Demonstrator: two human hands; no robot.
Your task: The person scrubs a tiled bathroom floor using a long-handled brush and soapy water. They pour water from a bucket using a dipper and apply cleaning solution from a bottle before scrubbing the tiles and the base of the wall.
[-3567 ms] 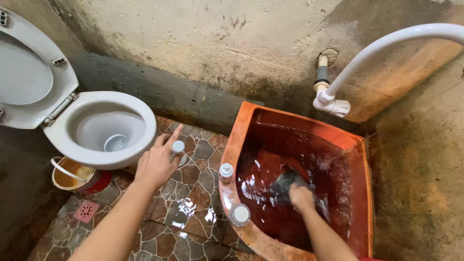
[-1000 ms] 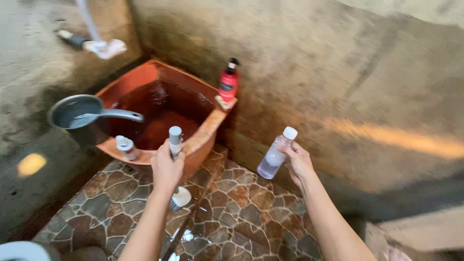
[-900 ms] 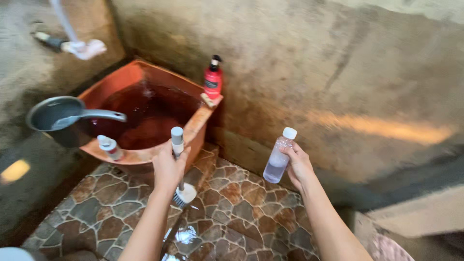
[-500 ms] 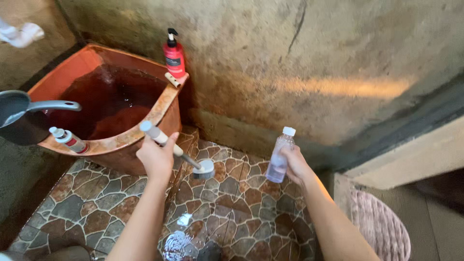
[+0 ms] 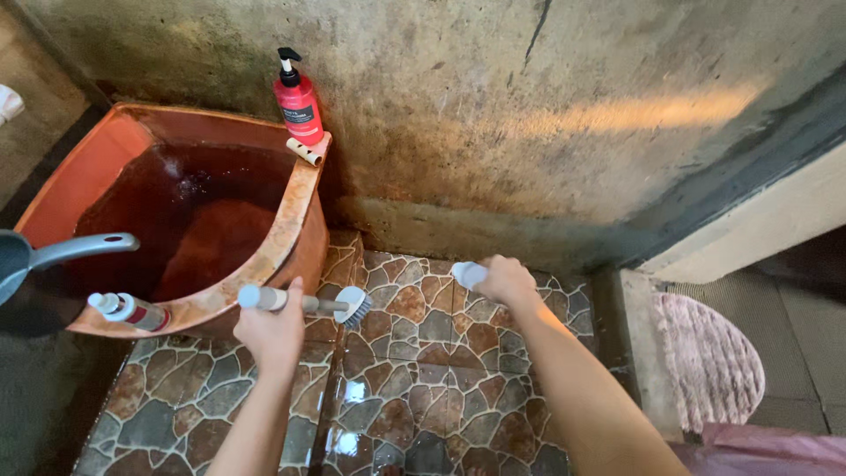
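- Gripping a grey-handled scrub brush, the left hand is wrapped around the middle of the handle, holding it roughly level, with the white bristle head pointing right above the stone-patterned floor tiles
- the brush head hangs just beside the outer wall of the orange water basin
- the right hand is closed over a small clear bottle with a white cap; only the capped end shows, pointing left, and the rest is hidden under the fingers
- the bottle sits low over the tiles, near the foot of the stained concrete wall
- a red pump bottle stands upright on the basin's back corner, against the wall
- another small bottle lies tilted on the basin's front rim
- a grey dipper rests at the left edge, handle over the water
- a pink mat lies beyond the doorway step on the right
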